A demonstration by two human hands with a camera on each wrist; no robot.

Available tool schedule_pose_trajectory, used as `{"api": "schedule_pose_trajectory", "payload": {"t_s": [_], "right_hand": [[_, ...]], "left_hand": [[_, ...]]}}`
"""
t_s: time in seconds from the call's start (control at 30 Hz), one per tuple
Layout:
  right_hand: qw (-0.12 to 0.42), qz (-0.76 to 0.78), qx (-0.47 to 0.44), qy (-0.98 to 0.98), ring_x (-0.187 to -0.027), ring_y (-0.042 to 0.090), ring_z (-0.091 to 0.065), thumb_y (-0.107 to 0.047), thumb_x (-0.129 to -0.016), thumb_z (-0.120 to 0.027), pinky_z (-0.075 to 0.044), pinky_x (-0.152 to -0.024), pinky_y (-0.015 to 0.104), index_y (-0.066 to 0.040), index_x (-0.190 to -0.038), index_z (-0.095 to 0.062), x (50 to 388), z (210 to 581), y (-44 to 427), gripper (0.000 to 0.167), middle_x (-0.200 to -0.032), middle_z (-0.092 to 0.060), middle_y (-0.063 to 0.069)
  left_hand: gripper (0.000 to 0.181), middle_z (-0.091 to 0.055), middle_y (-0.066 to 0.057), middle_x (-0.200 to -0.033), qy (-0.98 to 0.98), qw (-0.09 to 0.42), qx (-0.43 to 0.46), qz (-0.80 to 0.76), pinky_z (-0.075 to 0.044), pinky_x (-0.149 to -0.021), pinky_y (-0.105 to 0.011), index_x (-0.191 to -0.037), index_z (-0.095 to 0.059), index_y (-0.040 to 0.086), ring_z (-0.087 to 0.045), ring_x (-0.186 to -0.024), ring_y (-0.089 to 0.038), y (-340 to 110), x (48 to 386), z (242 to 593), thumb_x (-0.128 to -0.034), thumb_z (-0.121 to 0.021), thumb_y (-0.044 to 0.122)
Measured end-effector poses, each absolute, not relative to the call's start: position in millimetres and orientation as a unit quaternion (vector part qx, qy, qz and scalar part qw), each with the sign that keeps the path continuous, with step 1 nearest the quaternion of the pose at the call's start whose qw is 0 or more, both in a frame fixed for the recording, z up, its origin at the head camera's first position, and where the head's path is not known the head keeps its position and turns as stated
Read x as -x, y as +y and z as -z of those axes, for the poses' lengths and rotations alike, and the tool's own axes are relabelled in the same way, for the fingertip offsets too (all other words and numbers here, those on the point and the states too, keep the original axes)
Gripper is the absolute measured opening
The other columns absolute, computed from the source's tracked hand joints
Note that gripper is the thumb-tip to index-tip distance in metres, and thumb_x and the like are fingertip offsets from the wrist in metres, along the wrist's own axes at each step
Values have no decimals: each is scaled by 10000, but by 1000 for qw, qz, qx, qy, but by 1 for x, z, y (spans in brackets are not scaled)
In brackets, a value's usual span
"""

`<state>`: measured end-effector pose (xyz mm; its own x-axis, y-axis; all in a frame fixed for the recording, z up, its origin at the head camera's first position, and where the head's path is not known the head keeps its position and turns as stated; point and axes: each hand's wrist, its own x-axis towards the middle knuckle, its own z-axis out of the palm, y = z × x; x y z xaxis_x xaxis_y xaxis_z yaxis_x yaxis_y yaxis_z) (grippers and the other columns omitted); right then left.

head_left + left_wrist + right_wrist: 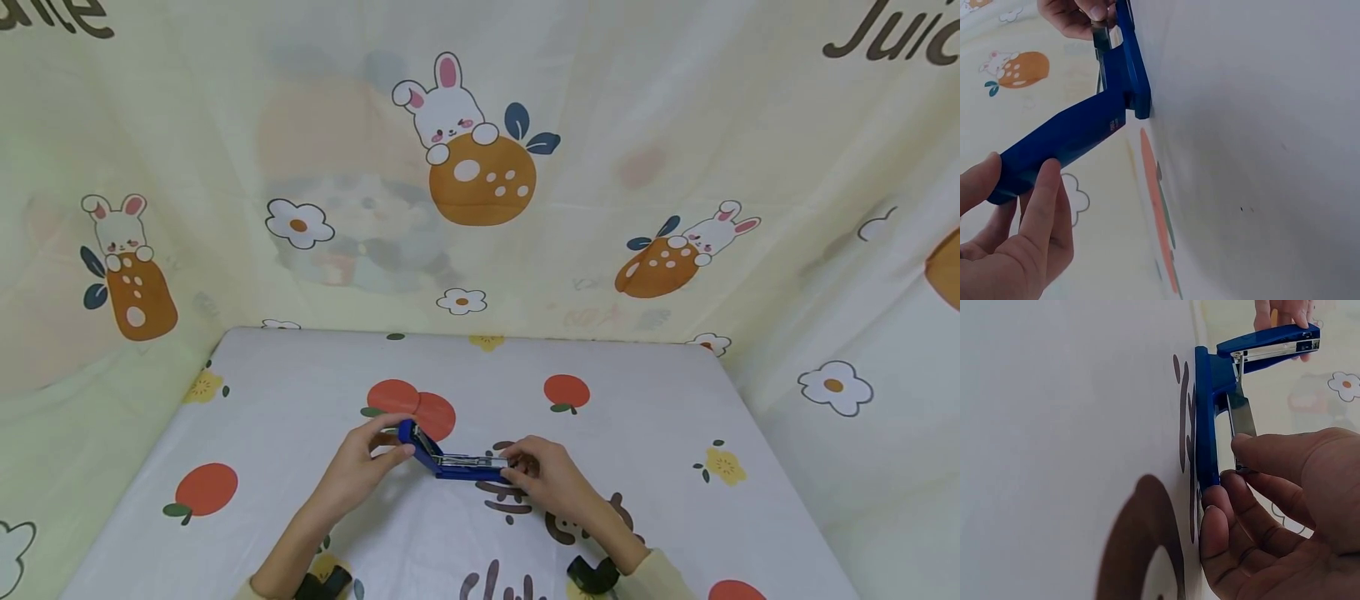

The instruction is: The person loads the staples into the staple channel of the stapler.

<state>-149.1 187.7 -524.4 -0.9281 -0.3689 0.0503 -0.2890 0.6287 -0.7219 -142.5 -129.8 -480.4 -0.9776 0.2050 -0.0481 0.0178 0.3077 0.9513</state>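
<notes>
Blue stapler (468, 477) lying folded open, lower centre of head view, between hands; base (1207, 425) running left to right lengthwise. Left hand (360, 467) pinching cover (1060, 137), which is slanting toward upper left; right hand (549, 477) pinching metal magazine (1243, 415) at right end. Neither nearer.

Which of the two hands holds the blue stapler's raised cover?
The left hand pinches the raised cover; the right hand instead holds the metal rail.

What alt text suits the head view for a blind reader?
An opened blue stapler with a silver metal rail is held at opposite ends by a person's bare left hand and right hand, over a white, fruit-printed tabletop.
</notes>
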Motion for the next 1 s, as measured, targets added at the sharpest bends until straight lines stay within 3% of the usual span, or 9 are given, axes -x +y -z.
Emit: {"api": "schedule_pose_trajectory", "payload": {"t_s": [0.2, 0.73, 1.0], "right_hand": [[54, 392, 182, 900, -776, 69, -569, -129, -941, -806, -504, -646, 162, -119, -1111, -762, 150, 525, 188, 176, -924, -666, -32], [57, 395, 179, 899, -770, 71, -568, -126, -941, -806, -505, -642, 164, -112, -1113, -762, 151, 524, 188, 178, -924, -674, -26], [59, 399, 174, 898, -774, 88, -574, -125, -940, -808, -513, -643, 161, -98, -1111, -763, 150, 522, 188, 179, -920, -675, -11]], "left_hand": [[385, -751, -65, -1228, 805, 80, -74, -583, -640, -882, -279, -1360, -687, 160, -664, -1227, -280, -126, 144, 480, -984, -748, 108], [430, -745, -106, -1228, 809, 81, -99, -574, -583, -929, -237, -1397, -660, 123, -654, -1233, -309, -120, 147, 485, -978, -748, 82], [407, -729, -81, -1235, 806, 81, -108, -577, -612, -1015, -385, -1384, -659, 76, -660, -1211, -278, -115, 148, 485, -986, -742, 91]]}}
